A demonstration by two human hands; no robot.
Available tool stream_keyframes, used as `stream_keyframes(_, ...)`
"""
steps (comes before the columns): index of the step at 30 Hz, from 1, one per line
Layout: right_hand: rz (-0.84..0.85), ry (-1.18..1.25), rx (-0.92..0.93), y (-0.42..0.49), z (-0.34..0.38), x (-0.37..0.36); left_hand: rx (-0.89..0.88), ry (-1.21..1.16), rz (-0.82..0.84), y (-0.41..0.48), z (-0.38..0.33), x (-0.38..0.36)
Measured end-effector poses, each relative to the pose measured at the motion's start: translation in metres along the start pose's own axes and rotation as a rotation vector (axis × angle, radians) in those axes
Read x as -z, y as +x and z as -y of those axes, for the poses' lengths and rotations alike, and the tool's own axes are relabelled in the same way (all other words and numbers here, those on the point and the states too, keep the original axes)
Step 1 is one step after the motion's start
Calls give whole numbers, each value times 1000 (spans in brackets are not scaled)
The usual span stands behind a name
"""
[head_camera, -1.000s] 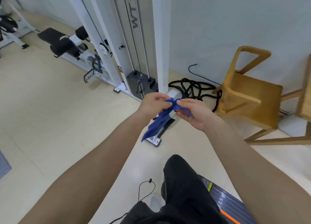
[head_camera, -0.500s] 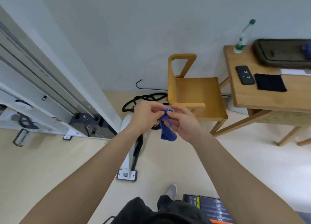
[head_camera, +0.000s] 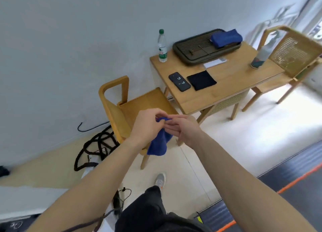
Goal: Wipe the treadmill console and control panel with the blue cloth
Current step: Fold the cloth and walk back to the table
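Note:
The blue cloth point(head_camera: 158, 144) hangs bunched between both hands at mid frame, in front of a wooden chair. My left hand point(head_camera: 147, 125) pinches its top edge. My right hand point(head_camera: 182, 129) touches the same edge with fingers closed on the fabric. The treadmill shows only as a dark deck with an orange stripe point(head_camera: 294, 177) at the lower right. Its console and control panel are out of view.
A wooden chair point(head_camera: 118, 108) stands just beyond my hands. Behind it a wooden table point(head_camera: 231, 85) carries a water bottle point(head_camera: 162, 46), a phone point(head_camera: 179, 81), a black cloth point(head_camera: 201, 80), a dark tray point(head_camera: 195, 49) with a second blue cloth point(head_camera: 226, 37), and a spray bottle point(head_camera: 261, 56). Black ropes point(head_camera: 97, 148) lie on the floor at left.
The view has swung right from the cable machine to the chair and table. Both hands kept hold of the blue cloth and gathered its top edge closer together.

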State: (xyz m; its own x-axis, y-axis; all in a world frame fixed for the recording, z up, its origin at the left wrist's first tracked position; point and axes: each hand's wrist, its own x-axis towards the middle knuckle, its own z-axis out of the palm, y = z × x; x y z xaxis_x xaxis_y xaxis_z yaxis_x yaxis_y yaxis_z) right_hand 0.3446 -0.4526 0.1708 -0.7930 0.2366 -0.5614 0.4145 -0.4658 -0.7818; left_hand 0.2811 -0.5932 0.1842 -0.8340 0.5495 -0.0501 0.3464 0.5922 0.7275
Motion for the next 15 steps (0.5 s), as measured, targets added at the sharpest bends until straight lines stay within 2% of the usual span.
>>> stream_keyframes(2,-52,-180,41,15,18,18,-59,-3,108,37,-5,-2)
stream_keyframes(5,-115,-689,159,35,42,45,-152,38,257,86,-20,-7)
stream_keyframes(7,-158,-920,169,44,53,64,-200,58,331,117,-33,-10)
stream_keyframes(11,-289,-1144,45,52,72,108,-277,31,412,169,-54,-13)
stream_keyframes(15,-309,-1196,-64,52,84,156,-341,49,519,211,-78,-34)
